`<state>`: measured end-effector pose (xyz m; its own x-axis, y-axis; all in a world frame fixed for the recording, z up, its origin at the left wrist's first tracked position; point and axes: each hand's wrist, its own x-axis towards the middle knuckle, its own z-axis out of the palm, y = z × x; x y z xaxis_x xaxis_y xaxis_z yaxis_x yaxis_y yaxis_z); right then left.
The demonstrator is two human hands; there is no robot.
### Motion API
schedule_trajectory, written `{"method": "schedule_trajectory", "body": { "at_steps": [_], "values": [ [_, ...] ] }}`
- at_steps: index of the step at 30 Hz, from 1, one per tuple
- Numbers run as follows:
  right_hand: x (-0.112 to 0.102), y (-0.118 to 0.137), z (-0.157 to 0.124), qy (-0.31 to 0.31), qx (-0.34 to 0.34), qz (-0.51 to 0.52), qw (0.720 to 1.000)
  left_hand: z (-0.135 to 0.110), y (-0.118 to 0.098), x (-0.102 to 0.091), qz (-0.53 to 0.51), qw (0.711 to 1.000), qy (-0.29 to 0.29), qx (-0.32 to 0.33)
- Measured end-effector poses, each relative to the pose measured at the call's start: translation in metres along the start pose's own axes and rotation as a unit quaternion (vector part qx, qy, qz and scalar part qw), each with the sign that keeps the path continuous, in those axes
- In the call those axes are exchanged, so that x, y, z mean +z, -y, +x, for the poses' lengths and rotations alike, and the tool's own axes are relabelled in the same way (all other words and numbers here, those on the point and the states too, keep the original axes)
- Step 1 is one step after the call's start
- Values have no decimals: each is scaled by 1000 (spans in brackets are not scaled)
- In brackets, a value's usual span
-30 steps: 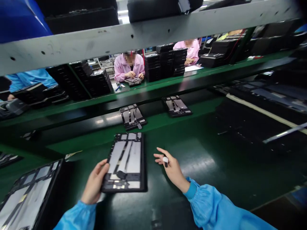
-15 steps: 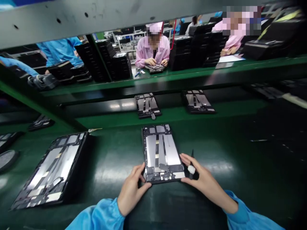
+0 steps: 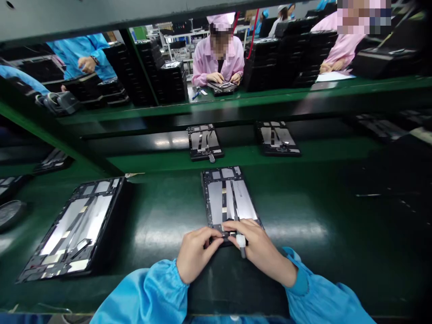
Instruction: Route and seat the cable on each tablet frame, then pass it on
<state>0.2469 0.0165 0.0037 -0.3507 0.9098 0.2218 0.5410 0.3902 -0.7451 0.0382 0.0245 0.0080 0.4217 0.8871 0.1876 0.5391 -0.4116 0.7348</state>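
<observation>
A dark tablet housing [image 3: 229, 198] lies on the green bench in front of me, with silver panels and black strips inside it. My left hand [image 3: 196, 253] grips its near edge with curled fingers. My right hand [image 3: 259, 246] sits beside the left, on the same edge, and holds a small black tool with a white band [image 3: 241, 241]. The tool's tip is hidden behind my fingers. Both hands cover the housing's near end.
Another open housing [image 3: 76, 229] lies to my left, and two more [image 3: 204, 141] stand on a lower green shelf ahead. Beyond, co-workers in pink smocks [image 3: 218, 60] work among stacks of black trays [image 3: 172, 83]. A round dark pad [image 3: 10, 213] sits at far left.
My hands have come together at the housing's near edge, and the right hand has brought the tool over it. The view has tilted down and settled.
</observation>
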Motion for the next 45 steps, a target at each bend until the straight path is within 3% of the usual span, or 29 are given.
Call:
{"method": "schedule_trajectory", "body": {
  "at_steps": [8, 14, 16, 23, 25, 27, 32, 39, 45],
  "values": [
    [10, -1, 4, -35, -61, 8, 997, 0, 2, 4, -31, 999, -14, -6],
    [9, -5, 6, -1, -51, 36, 998, -1, 5, 1, 42, 987, -33, 150],
    [6, -4, 8, 12, -52, 50, 997, -1, 6, 0, 62, 984, -39, 164],
    [9, -2, 6, -7, -53, 54, 997, -4, 5, 0, 48, 998, 4, 43],
    [12, -3, 4, -15, -67, 33, 997, -6, 4, 0, 60, 997, 9, 36],
    [15, -3, 2, -19, -83, 7, 996, -9, 2, -2, 121, 990, -1, 72],
    [18, -2, -1, -23, -101, -27, 994, -20, 6, -10, 289, 933, 0, 216],
    [18, 0, 0, -29, -79, -1, 996, -23, 22, -15, 282, 928, 13, 245],
    [16, 1, 5, -40, -73, 12, 996, -19, 23, -16, 300, 915, 17, 268]
  ]
}}
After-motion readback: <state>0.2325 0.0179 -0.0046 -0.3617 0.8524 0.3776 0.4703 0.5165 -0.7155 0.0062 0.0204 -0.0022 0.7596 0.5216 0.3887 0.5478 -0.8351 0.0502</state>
